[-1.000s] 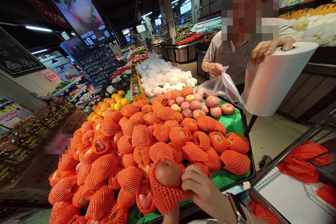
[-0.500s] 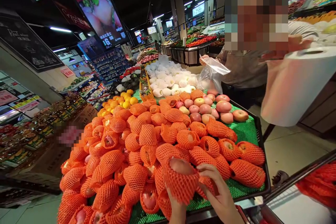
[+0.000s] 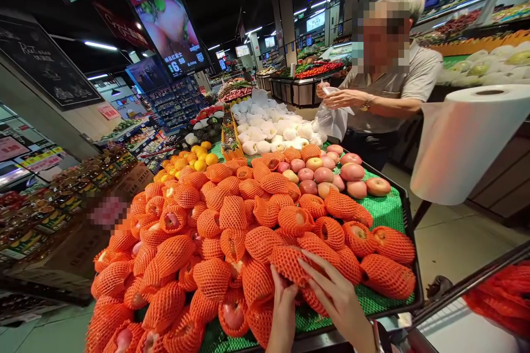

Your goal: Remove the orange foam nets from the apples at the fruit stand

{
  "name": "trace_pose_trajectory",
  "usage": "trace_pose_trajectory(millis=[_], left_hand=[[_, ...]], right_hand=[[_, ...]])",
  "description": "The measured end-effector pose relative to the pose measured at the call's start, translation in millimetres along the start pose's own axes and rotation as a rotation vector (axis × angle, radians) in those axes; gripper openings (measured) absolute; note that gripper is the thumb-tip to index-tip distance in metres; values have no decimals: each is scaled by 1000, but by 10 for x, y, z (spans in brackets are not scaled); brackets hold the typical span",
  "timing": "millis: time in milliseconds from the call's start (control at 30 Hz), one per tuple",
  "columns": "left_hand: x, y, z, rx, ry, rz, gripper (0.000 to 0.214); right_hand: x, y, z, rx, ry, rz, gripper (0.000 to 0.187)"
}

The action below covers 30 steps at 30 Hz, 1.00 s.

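Left hand (image 3: pixel 284 309): fingers straight and pointing up, tips pressed against the near side of a net-wrapped apple (image 3: pixel 290 262), not closed round it.
Right hand (image 3: pixel 337 300): fingers stretched out flat, lying over the same apple's right side.
Net-wrapped apple: front of the pile of netted apples (image 3: pixel 215 226), resting on its neighbours.
Behind the pile: bare apples (image 3: pixel 331 174) on the green mat (image 3: pixel 387 209).
Far side: another person opens a plastic bag (image 3: pixel 331 121).
Right: bag roll (image 3: pixel 467 140).

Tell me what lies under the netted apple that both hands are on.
The netted apple rests on other orange-netted apples, with green mat showing nearby. The left hand and right hand cover its underside.
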<state>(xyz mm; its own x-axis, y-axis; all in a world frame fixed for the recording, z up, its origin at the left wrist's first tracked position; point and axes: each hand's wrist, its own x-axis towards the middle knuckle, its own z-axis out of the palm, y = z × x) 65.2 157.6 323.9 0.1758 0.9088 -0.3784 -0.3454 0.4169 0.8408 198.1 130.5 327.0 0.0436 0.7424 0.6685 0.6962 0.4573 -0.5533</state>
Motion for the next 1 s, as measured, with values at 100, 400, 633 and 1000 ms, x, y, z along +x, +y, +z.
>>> trace_pose_trajectory(millis=[100, 400, 633, 1000], left_hand=[[14, -39, 34, 57, -85, 32, 144], [256, -244, 121, 164, -102, 218, 106], [345, -462, 8, 216, -34, 273, 102], [216, -586, -78, -204, -158, 51, 104]], right_hand=[[19, -7, -22, -3, 64, 17, 37], [6, 60, 12, 147, 88, 315, 22], [0, 526, 104, 485, 222, 745, 38], [-39, 479, 36, 797, 252, 781, 48]])
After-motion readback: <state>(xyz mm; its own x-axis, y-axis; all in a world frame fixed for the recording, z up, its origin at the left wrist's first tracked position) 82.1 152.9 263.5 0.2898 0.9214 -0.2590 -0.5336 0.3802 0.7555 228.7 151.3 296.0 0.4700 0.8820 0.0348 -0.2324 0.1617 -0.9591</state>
